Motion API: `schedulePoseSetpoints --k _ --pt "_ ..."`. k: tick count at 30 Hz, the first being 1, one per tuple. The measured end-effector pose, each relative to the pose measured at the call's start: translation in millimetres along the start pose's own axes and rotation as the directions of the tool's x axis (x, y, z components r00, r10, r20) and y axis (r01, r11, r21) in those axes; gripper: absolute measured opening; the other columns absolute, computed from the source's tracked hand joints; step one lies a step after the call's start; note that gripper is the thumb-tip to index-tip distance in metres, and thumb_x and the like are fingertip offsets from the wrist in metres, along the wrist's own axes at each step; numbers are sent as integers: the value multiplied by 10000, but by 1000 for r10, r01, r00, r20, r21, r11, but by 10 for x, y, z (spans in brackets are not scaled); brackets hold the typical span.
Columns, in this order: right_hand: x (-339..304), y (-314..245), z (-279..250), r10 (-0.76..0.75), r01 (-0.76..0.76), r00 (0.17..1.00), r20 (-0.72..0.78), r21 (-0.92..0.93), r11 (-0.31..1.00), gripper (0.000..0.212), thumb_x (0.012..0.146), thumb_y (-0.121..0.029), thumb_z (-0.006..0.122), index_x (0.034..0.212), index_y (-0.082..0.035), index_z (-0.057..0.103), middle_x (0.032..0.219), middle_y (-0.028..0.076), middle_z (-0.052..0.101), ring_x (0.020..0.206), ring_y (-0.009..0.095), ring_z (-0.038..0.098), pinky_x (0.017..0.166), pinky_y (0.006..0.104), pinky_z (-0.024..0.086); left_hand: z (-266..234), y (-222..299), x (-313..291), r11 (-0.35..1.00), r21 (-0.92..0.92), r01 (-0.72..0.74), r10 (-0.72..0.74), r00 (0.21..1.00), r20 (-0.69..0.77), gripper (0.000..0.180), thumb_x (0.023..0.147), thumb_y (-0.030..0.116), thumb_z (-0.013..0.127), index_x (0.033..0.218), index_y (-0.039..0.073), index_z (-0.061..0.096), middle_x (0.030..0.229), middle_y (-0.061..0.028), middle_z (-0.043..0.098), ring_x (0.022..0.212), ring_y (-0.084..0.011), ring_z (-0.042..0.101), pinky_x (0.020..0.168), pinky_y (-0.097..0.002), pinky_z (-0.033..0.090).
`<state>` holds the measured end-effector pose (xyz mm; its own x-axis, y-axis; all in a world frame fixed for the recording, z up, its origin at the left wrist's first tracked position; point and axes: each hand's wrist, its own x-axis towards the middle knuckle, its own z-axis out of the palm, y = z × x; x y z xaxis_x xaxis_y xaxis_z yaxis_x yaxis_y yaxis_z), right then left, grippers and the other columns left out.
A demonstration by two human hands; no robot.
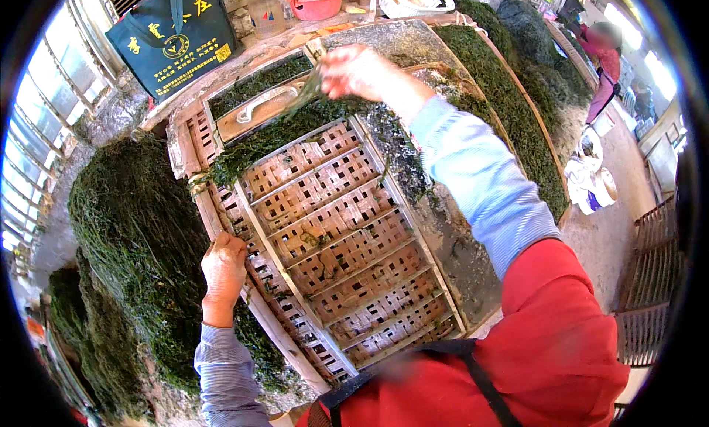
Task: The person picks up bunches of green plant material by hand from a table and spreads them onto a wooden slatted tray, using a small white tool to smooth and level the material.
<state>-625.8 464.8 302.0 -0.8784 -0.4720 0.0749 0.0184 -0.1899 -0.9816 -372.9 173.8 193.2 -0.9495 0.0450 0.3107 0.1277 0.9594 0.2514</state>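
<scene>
Worktable (480, 283), one rack (341, 232), two hands (224, 268)

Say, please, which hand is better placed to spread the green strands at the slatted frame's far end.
Probably the right hand: it is close to the green strands there and seems to pinch a few. The left hand is at the wooden rail, farther away.

Before us, a worn grey table (473, 287), woven rack (340, 231) by its left edge, green weed (258, 143) toward its far edge
</scene>
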Motion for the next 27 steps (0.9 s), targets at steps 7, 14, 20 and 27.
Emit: schedulePoseSetpoints --k 7,14,20,27 --pt "-136 319 -411 -451 292 858 245 -956 37 362 620 -128 595 963 -14 580 887 201 609 878 344 578 801 378 476 -550 -958 166 691 -515 507 -678 701 -220 36 771 30 569 779 26 604 637 -33 569 596 -165 539 550 -310 466" --pt "-289 698 -660 -431 235 866 254 -967 -97 519 757 -237 579 1206 -21 435 1153 173 502 1098 304 469 959 413 357 -345 -56 1292 994 -93 65 -89 953 -289 399 679 -28 443 1038 55 595 923 -199 613 872 -353 583 809 -388 464" --pt "-239 699 -435 -443 222 856 268 -963 -154 383 813 -126 521 1184 -46 470 1028 171 543 992 317 509 832 385 450 639 1120 1902 948 172 -269 271 962 14 561 717 7 474 1270 76 407 1333 -104 394 1262 -270 336 1023 -414 285" --pt "141 446 -323 -415 417 854 315 -890 183 149 723 -43 620 870 -43 644 815 140 640 712 226 629 671 310 512 645 1441 1984 915 319 -249 245 968 52 298 742 99 554 1038 67 573 1119 -88 544 1180 -273 418 862 -398 369"
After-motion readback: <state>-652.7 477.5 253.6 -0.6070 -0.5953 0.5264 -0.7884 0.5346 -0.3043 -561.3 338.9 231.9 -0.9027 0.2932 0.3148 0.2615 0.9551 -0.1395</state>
